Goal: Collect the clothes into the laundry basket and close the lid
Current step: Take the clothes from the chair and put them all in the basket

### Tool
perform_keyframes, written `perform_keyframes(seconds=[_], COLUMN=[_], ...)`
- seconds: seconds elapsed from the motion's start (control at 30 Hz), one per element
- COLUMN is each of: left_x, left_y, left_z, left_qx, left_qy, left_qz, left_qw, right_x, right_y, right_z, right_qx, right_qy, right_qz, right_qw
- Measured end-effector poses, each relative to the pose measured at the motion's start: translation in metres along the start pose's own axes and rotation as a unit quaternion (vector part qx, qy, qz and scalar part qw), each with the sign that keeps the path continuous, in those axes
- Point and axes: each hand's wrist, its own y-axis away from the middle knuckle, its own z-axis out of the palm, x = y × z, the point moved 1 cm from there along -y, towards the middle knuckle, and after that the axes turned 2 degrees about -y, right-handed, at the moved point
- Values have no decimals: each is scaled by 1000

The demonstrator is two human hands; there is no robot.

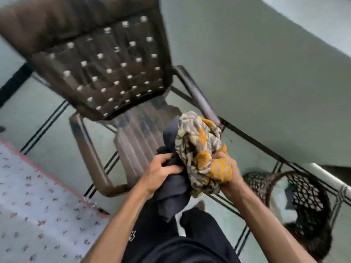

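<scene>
Two bare forearms are extended forward over dark trousers (190, 242). The left hand (161, 171) is closed on a dark navy garment (173, 194), fingers curled into its upper folds; the rest of the cloth hangs down below the wrist, in front of the legs. The right hand (230, 175) is clenched around a bunched patterned garment (197, 149), grey and cream with orange patches, with a yellow dotted part pressed under the fingers. The two bundles are held touching, side by side, above the front edge of the seat of a brown plastic chair (106, 73). The chair's woven back is tilted in view and blurred by motion; nothing can be made out lying on its seat. A dark perforated laundry basket (305, 188) stands on the floor at lower right, near the right forearm, its mouth uncovered; a small dark item seems to lie inside, though it cannot be identified. A dark openwork piece just behind the basket's left rim may be the lid; this cannot be told. A bedsheet with small red flowers (34, 196) is seen at lower left, its pink edge running alongside the chair's left leg. The floor (57, 141) is pale green tile with dark border lines.
</scene>
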Motion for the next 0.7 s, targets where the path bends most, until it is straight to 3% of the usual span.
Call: perform_keyframes(seconds=[0.13,0.33,0.57,0.7], left_x=[-1,-7,-9,-31], left_y=[-12,-14,-14,-48], left_z=[94,280,465,538], left_qx=[-106,-180,-228,-244], left_qy=[-49,-105,-116,-123], left_qz=[14,59,47,9], left_qw=[993,976,966,962], right_x=[10,32,35,35], right_y=[40,104,137,123], right_z=[-99,-272,-435,-505], right_qx=[68,154,180,240], right_qy=[-81,-204,-347,-367], right_qz=[-46,-142,-155,-137], right_qw=[993,956,907,888])
